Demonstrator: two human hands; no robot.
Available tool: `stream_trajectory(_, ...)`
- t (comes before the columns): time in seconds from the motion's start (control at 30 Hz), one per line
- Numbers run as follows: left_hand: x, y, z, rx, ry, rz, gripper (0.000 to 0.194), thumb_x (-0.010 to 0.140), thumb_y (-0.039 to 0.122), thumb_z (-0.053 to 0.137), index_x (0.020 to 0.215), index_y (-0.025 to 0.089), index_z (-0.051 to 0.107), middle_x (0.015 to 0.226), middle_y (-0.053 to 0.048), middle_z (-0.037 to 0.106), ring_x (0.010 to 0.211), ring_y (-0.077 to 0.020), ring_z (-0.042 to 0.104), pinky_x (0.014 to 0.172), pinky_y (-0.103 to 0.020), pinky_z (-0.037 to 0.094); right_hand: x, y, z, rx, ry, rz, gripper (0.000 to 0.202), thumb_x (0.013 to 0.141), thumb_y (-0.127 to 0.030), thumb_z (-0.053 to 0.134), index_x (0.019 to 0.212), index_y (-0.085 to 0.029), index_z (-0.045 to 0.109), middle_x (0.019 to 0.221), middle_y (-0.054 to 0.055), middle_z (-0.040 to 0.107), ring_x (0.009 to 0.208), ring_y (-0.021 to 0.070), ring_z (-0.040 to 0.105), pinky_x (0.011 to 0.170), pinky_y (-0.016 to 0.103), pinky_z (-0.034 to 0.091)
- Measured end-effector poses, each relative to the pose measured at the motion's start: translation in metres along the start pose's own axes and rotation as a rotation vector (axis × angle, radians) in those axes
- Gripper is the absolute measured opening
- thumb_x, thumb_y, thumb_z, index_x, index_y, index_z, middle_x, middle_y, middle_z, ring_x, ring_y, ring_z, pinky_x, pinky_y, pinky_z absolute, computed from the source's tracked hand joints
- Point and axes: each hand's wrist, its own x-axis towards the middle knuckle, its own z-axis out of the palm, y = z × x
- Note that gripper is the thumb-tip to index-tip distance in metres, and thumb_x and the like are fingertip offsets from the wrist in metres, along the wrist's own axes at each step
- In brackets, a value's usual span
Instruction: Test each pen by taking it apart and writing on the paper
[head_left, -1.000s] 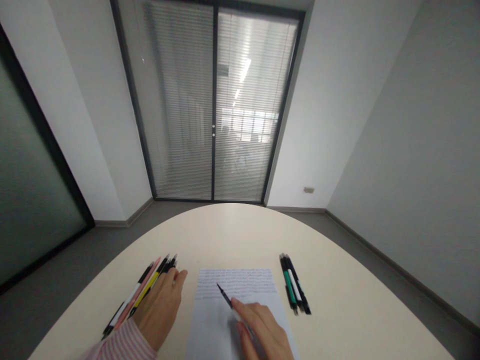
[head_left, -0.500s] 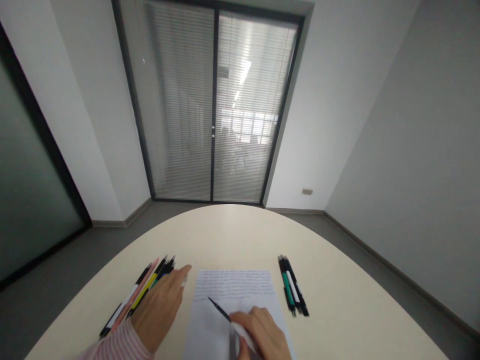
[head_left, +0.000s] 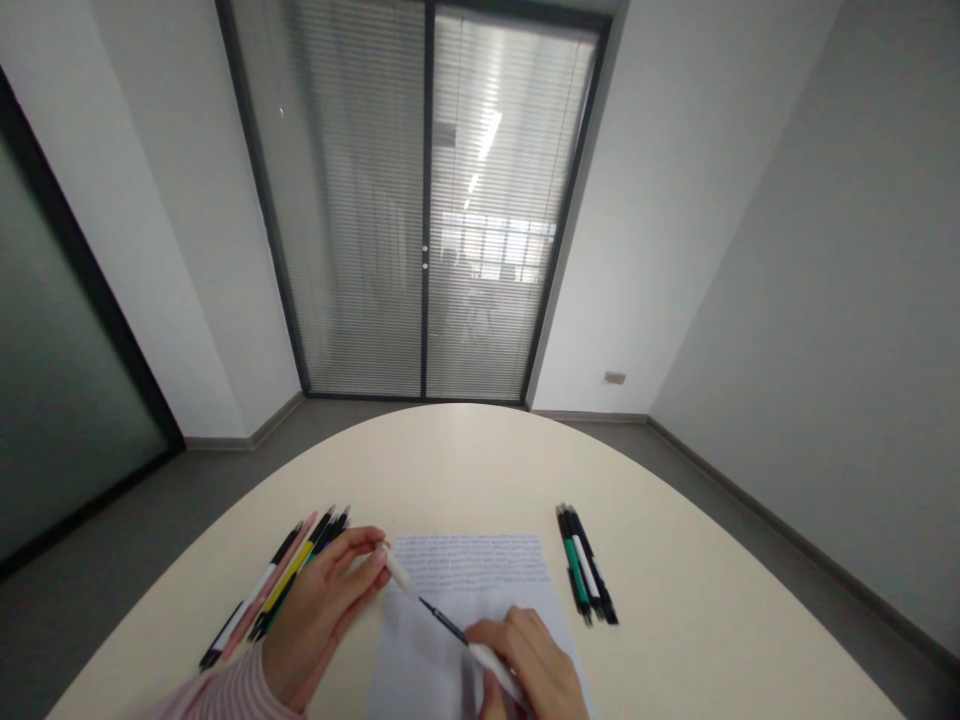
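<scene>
A row of pens (head_left: 276, 577) lies along the left edge of the counter (head_left: 465, 465). The left hand (head_left: 326, 605) pinches a white cap (head_left: 400, 571), its lower end by the tip of a white pen (head_left: 487, 660) gripped in the right hand (head_left: 536, 655) above the paper (head_left: 420, 645), short of the far edge. A second row (head_left: 586, 565) lies well inside the right edge.

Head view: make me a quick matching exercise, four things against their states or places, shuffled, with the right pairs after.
1. Left hand
2. Right hand
3. White rectangular paper sheet
4. Slim yellow-and-black pen

A. Lying in a row of pens left of the sheet
B. Holding a white-barrelled pen with a dark tip
C. Pinching a slim white tube-shaped piece
D. Flat on the cream round table, lines of writing across its far part

Pairs: 1-C, 2-B, 3-D, 4-A
</scene>
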Motion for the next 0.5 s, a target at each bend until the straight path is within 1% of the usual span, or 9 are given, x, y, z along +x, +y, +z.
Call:
stream_trajectory(0.07,-0.0014,-0.0006,0.0009,-0.008,0.014,-0.008,0.029,0.065,0.028,0.078,0.089,0.019,0.066,0.091,-0.003,0.067,0.089,-0.0193,0.067,0.082,-0.027,0.056,0.0004,-0.0004,-0.0003,-0.001,0.009,-0.01,0.02,0.08,-0.013,0.042,0.091,-0.021,0.057,0.06,0.001,0.051,0.055,0.0187,0.05,0.047,0.027,0.039)
stream_trajectory(0.17,-0.0033,-0.0003,0.0016,0.002,0.004,-0.014,0.023,0.067,0.026,0.076,0.087,0.02,0.066,0.089,-0.002,0.067,0.086,-0.018,0.067,0.082,-0.027,0.056,-0.0001,-0.0024,-0.0008,-0.015,0.001,0.022,0.021,0.079,-0.012,0.042,0.091,-0.021,0.057,0.062,0.001,0.051,0.056,0.0189,0.051,0.049,0.028,0.039)
stream_trajectory(0.3,-0.002,-0.0015,-0.0001,0.014,0.011,0.005,0.025,0.068,0.03,0.076,0.088,0.02,0.065,0.09,-0.002,0.066,0.086,-0.018,0.067,0.081,-0.027,0.057,-0.0016,-0.0048,-0.0017,-0.03,0.012,0.057,0.021,0.079,-0.011,0.043,0.092,-0.021,0.057,0.064,0.002,0.053,0.058,0.019,0.052,0.052,0.028,0.043)
stream_trajectory(0.4,-0.0007,-0.0019,-0.0013,0.042,0.043,0.031,0.027,0.067,0.033,0.076,0.088,0.02,0.064,0.092,-0.004,0.066,0.088,-0.0208,0.067,0.083,-0.031,0.056,-0.0012,-0.004,-0.002,-0.02,0.013,0.049,0.019,0.081,-0.013,0.043,0.092,-0.021,0.057,0.063,0.001,0.053,0.056,0.0187,0.052,0.051,0.028,0.043)
stream_trajectory(0.5,-0.0024,-0.0015,-0.0001,0.094,0.013,0.034,0.028,0.068,0.037,0.074,0.089,0.021,0.064,0.092,-0.004,0.066,0.089,-0.0217,0.067,0.082,-0.031,0.056,0.0004,-0.0032,-0.0023,-0.011,0.024,0.018,0.02,0.082,-0.015,0.042,0.093,-0.021,0.057,0.063,0.001,0.053,0.056,0.0185,0.053,0.05,0.027,0.042)
